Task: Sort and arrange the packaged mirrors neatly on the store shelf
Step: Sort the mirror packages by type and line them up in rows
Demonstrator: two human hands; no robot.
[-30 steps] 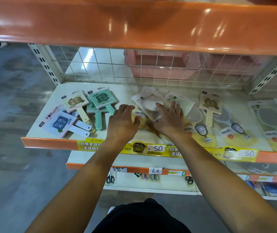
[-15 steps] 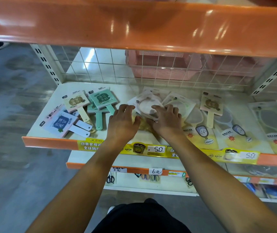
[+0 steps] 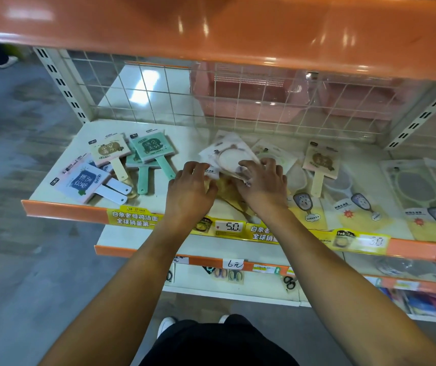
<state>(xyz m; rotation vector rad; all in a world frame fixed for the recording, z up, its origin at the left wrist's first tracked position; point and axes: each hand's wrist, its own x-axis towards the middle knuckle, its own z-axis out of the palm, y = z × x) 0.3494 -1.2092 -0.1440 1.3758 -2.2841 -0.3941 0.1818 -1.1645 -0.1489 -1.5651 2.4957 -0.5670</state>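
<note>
Both hands, left hand (image 3: 188,192) and right hand (image 3: 262,184), fingers curled, grip a stack of bagged round mirrors (image 3: 227,157) mid-shelf on the white shelf (image 3: 185,133), square handled mirrors (image 3: 132,159) piled to its left.

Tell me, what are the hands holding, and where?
Both hands hold the clear packaged round mirror by its near edge: the left hand at its left corner, the right hand with fingers curled over its right side.
</note>
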